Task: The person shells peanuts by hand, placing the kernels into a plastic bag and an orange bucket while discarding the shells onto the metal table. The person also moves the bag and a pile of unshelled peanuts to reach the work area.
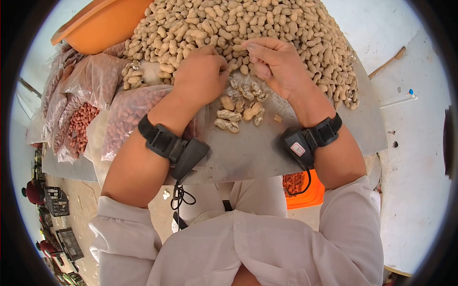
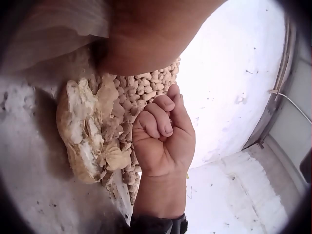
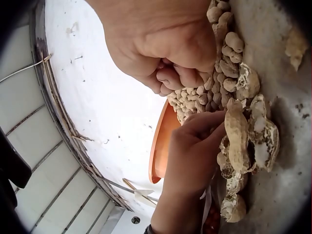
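A large heap of unshelled peanuts (image 1: 296,24) covers the back of a grey metal table (image 1: 248,162). At the heap's front edge is my left hand (image 1: 200,74), knuckles up, its fingertips hidden among the peanuts. To its right my right hand (image 1: 281,66) is raised over the heap's edge. In the left wrist view the right hand (image 2: 163,134) has its fingers curled toward the palm, thumb and forefinger close together, with no object showing between them. Between both hands lie cracked peanut shells (image 1: 243,107), seen close up as broken shells (image 3: 239,139) in the right wrist view.
An orange basin (image 1: 102,26) stands at the back left. Clear plastic bags of red peanut kernels (image 1: 83,124) fill the table's left side, one under my left forearm. Below the table's front edge is an orange container (image 1: 305,195) with reddish pieces. Black crates (image 1: 57,200) stand on the floor at left.
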Action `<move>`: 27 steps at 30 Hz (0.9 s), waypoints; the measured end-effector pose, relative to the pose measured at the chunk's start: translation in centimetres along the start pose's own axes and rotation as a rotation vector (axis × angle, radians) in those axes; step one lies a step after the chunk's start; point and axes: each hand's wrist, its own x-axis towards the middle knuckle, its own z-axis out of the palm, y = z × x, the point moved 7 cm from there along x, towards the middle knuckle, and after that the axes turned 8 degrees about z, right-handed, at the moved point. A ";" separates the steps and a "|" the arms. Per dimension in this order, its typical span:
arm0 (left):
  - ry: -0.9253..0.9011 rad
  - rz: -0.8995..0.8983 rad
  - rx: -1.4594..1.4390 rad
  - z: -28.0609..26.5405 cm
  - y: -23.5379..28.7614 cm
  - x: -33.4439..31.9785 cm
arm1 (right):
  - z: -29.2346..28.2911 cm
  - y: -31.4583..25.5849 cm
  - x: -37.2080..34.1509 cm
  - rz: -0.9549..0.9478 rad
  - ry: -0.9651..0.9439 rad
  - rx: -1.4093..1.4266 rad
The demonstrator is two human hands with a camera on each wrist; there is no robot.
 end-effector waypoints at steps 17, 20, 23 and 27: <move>0.145 -0.202 -0.751 -1.5 -0.7 -0.4 | 2.0 -2.2 -1.0 -0.357 0.073 -0.817; 0.227 -0.185 -0.740 -2.1 -0.4 -0.3 | 1.8 -1.8 -0.8 -0.238 0.060 -0.715; 0.238 -0.220 -0.864 -2.1 -0.2 -0.3 | 1.5 -1.2 -0.7 -0.142 0.047 -0.569; 0.218 -0.271 -1.123 -1.6 -0.1 -0.2 | 1.5 -1.0 -0.6 -0.126 0.048 -0.484</move>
